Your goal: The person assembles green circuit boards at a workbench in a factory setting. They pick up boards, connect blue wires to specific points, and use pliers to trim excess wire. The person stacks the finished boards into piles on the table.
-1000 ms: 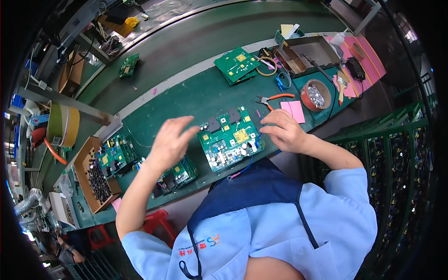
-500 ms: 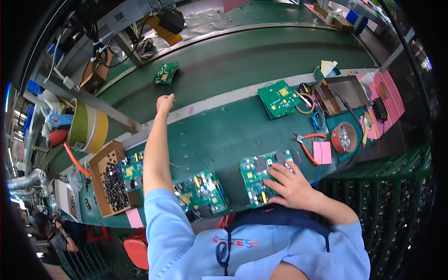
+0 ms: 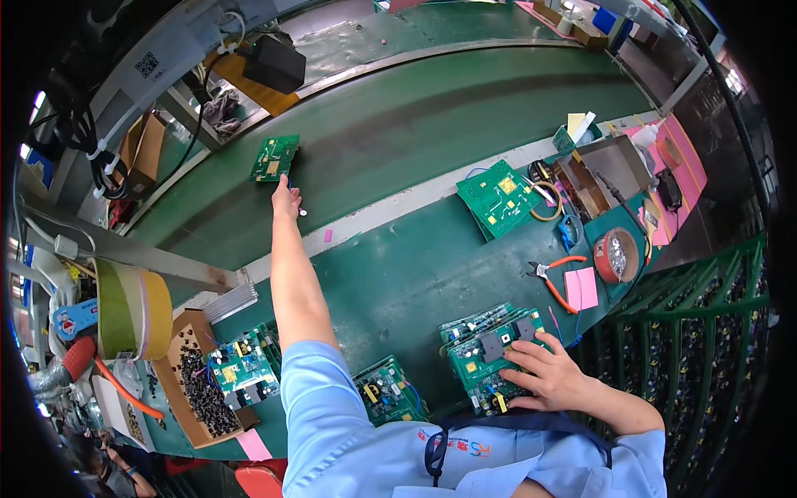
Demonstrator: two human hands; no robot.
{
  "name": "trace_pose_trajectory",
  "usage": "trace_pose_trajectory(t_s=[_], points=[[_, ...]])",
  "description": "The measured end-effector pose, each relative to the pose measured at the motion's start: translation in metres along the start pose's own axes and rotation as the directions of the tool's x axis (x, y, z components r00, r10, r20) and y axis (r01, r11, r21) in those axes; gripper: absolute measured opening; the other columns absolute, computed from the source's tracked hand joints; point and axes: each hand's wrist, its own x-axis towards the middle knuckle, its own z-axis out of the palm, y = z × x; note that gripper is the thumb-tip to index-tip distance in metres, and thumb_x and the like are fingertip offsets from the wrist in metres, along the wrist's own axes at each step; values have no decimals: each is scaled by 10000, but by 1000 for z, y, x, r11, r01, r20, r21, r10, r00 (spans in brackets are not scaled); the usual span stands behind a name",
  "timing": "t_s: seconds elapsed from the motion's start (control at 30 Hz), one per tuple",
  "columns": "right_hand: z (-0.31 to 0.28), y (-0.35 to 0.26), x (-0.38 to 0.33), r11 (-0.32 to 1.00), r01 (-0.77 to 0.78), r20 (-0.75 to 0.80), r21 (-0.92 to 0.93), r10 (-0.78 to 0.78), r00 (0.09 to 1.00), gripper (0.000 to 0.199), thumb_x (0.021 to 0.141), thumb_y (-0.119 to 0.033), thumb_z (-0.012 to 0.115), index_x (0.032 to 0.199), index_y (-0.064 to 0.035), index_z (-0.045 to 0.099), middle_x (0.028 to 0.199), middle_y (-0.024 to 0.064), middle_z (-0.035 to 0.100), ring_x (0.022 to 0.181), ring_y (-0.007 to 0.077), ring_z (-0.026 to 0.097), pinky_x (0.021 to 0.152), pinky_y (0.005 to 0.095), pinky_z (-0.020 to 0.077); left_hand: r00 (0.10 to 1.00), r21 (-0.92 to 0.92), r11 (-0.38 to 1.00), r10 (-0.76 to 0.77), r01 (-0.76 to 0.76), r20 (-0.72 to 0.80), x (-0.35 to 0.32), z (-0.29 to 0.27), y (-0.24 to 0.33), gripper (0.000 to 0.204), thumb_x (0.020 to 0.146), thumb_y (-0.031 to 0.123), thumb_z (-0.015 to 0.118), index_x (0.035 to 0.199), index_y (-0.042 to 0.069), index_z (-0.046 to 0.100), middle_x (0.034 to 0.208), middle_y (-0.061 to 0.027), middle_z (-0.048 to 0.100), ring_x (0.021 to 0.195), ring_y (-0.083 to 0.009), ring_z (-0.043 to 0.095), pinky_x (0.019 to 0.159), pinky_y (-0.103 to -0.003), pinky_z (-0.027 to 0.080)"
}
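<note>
My left arm stretches far forward. My left hand [image 3: 286,201] is closed at the near edge of a green circuit board [image 3: 272,158] over the far belt; the exact grip is small to see. A small white round piece shows beside its fingers. Near my body, my right hand [image 3: 544,373] grips a populated circuit board [image 3: 490,355], fingers across its top and thumb along its near side. Another circuit board [image 3: 465,325] shows partly beneath it. Further left lie a circuit board [image 3: 386,390], partly behind my sleeve, and one more [image 3: 245,365] against a parts box.
A cardboard box [image 3: 178,390] of small black parts stands at left. At right are stacked green boards [image 3: 498,199], orange-handled pliers [image 3: 554,286], pink notes [image 3: 581,289], a round tub [image 3: 617,255] and an open box [image 3: 618,162]. A metal post [image 3: 166,249] rises beside my left arm.
My left hand has come up to the board on the belt and now meets its edge. The board under my right hand has shifted nearer me, baring another beneath. The whole view has shifted.
</note>
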Motion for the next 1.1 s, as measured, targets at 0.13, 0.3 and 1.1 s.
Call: trace_pose_trajectory(t_s=[0.13,0.3,1.1], points=[[1,-2,0,1000,-19,2,-1,19,1000,409,629,-363,617,930,-103,522,1049,85,472,1034,211,415,872,429,267,987,88,986,-137,144,-90,-21,10,17,468,686,518,537,761,65,451,485,25,327,400,-84,319,479,-304,380],[3,0,0,1000,8,-10,-22,-9,1000,444,603,-380,631,948,-119,531,1043,86,471,1018,233,421,867,450,255,954,-37,960,-273,279,123,-10,-8,5,214,784,309,496,812,105,441,529,21,329,446,-99,357,556,-316,402],[-123,-47,-12,464,875,-579,140,-678,452,127,590,-98,589,685,-25,547,646,57,525,553,165,502,499,257,414,897,-153,988,72,-4,436,-284,-14,53,256,793,110,470,987,-54,435,920,-141,481,829,-222,504,692,-309,468]])
